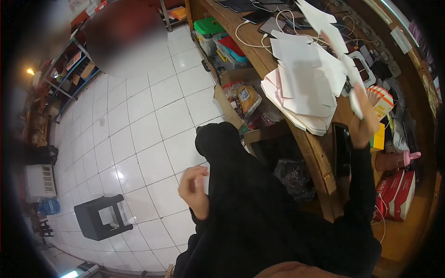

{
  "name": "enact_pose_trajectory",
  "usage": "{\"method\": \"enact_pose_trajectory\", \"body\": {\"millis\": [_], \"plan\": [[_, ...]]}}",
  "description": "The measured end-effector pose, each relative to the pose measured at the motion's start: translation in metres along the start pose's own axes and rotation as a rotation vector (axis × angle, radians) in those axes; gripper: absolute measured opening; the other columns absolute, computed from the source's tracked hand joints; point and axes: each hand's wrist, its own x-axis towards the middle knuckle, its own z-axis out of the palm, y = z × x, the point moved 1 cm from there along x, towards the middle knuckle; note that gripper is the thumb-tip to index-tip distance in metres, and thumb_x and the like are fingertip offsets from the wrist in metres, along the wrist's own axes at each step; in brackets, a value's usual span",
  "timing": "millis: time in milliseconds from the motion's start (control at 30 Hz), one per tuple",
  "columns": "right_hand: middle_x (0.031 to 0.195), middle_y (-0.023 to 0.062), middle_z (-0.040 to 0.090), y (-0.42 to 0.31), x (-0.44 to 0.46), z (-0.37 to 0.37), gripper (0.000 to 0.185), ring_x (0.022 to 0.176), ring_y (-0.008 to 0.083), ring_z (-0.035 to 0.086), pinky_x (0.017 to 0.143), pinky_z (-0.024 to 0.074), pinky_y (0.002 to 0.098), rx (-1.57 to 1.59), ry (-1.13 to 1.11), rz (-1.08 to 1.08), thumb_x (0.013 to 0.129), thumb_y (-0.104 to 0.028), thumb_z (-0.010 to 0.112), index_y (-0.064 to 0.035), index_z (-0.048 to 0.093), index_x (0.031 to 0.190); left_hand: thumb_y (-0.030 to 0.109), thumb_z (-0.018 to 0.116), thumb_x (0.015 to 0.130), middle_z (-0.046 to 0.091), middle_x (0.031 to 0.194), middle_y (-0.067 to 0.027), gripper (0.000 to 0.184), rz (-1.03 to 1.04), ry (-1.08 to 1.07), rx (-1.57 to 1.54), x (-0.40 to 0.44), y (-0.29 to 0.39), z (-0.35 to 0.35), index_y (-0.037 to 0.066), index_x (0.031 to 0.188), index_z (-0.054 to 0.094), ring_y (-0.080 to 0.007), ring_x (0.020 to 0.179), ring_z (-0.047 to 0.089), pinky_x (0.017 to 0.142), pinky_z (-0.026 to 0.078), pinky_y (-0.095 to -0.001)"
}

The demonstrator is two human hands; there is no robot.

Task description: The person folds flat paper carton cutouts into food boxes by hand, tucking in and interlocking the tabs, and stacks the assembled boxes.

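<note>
My right hand [364, 121] is closed on a white die-cut cardboard sheet [354, 76], raised on its edge above the wooden bench. Beside it lies a stack of flat white cardboard box blanks [301, 85] with notched flaps, reaching over the bench's front edge. My left hand [193, 191] hangs over the floor beside my black-clothed knee. Its fingers are loosely curled, with the thumb a little apart, and nothing shows in them. A black phone-like object [342, 149] rests on the bench just below my right hand.
Phones [271, 25] and white cables spread across the back of the wooden bench [320, 173]. A pink-lidded cup [394, 161] and a red box [394, 194] stand at right. Beneath are plastic bins [208, 28] and bags. A black stool [102, 217] lies on the tiled floor.
</note>
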Motion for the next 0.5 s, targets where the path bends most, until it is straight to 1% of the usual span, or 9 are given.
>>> {"method": "enact_pose_trajectory", "body": {"millis": [67,100,167,233,267,333,400,433,500], "plan": [[0.094,0.0164,0.063,-0.042,-0.001,-0.023,0.027,0.090,0.0267,0.061,0.078,0.0485,0.0336,0.148,-0.265,-0.117,0.072,0.005,0.051,0.0012,0.062,0.097,0.004,0.063,0.071,0.059,0.087,-0.0064,0.021,0.354,-0.124,0.251,0.002,0.031,0.020,0.009,0.091,0.058,-0.0269,0.091,0.055,0.087,0.041,-0.0428],[0.091,0.0142,0.064,-0.063,-0.007,-0.027,0.023,0.089,0.0238,0.062,0.077,0.0492,0.0333,0.324,-0.390,-0.087,0.072,0.000,0.054,-0.0012,0.064,0.094,0.004,0.063,0.071,0.059,0.087,-0.0064,0.021,0.360,-0.126,0.248,-0.003,0.035,0.030,0.009,0.091,0.058,-0.0269,0.091,0.055,0.087,0.041,-0.0428],[0.092,0.0121,0.064,-0.091,-0.015,-0.029,0.023,0.087,0.0223,0.062,0.076,0.0497,0.0320,0.638,-0.518,-0.241,0.070,-0.002,0.056,-0.0035,0.064,0.092,0.006,0.069,0.064,0.060,0.090,-0.0042,0.029,0.745,-0.038,0.303,-0.017,0.044,0.043,0.016,0.089,0.061,-0.0275,0.097,0.054,0.097,0.029,-0.0517],[0.088,0.0092,0.063,-0.115,-0.023,-0.022,0.020,0.083,0.0213,0.062,0.074,0.0497,0.0311,0.863,-0.551,-0.141,0.068,-0.003,0.058,-0.0044,0.065,0.087,0.007,0.069,0.063,0.059,0.086,-0.0024,0.027,0.616,-0.156,0.252,-0.019,0.056,0.043,0.018,0.086,0.060,-0.0240,0.094,0.055,0.101,0.017,-0.0576],[0.086,0.0084,0.063,-0.122,-0.034,-0.014,0.018,0.080,0.0211,0.061,0.071,0.0490,0.0309,0.924,-0.493,-0.068,0.067,-0.006,0.060,-0.0043,0.065,0.084,0.003,0.067,0.062,0.058,0.082,0.0005,0.027,0.583,-0.112,0.229,-0.019,0.051,0.039,0.017,0.084,0.059,-0.0189,0.082,0.057,0.095,0.027,-0.0540],[0.077,0.0060,0.061,-0.133,-0.047,0.002,0.016,0.071,0.0202,0.059,0.061,0.0439,0.0293,0.977,-0.390,0.093,0.061,-0.009,0.067,-0.0041,0.064,0.076,0.000,0.064,0.061,0.057,0.079,0.0017,0.027,0.575,-0.102,0.258,-0.020,0.045,0.035,0.017,0.082,0.059,-0.0171,0.076,0.057,0.091,0.031,-0.0500],[0.065,0.0027,0.057,-0.149,-0.047,0.008,0.014,0.064,0.0188,0.052,0.065,0.0347,0.0308,0.817,-0.271,0.322,0.056,-0.007,0.070,-0.0057,0.059,0.064,-0.006,0.058,0.056,0.055,0.072,0.0021,0.029,0.591,-0.093,0.281,-0.017,0.044,0.033,0.015,0.076,0.059,-0.0147,0.065,0.054,0.077,0.036,-0.0371],[0.061,0.0016,0.055,-0.157,-0.046,0.011,0.015,0.062,0.0183,0.050,0.068,0.0319,0.0319,0.682,-0.232,0.399,0.055,-0.007,0.072,-0.0065,0.057,0.060,-0.006,0.058,0.056,0.055,0.072,0.0021,0.029,0.600,-0.093,0.289,-0.018,0.044,0.035,0.015,0.076,0.059,-0.0147,0.065,0.054,0.077,0.036,-0.0371],[0.063,0.0018,0.053,-0.168,-0.049,0.024,0.016,0.064,0.0197,0.048,0.070,0.0290,0.0349,0.673,-0.142,0.480,0.059,-0.013,0.071,-0.0075,0.056,0.061,-0.006,0.058,0.055,0.055,0.070,0.0020,0.030,0.644,0.039,0.256,-0.025,0.043,0.037,0.014,0.077,0.059,-0.0141,0.062,0.052,0.071,0.038,-0.0364]]}}
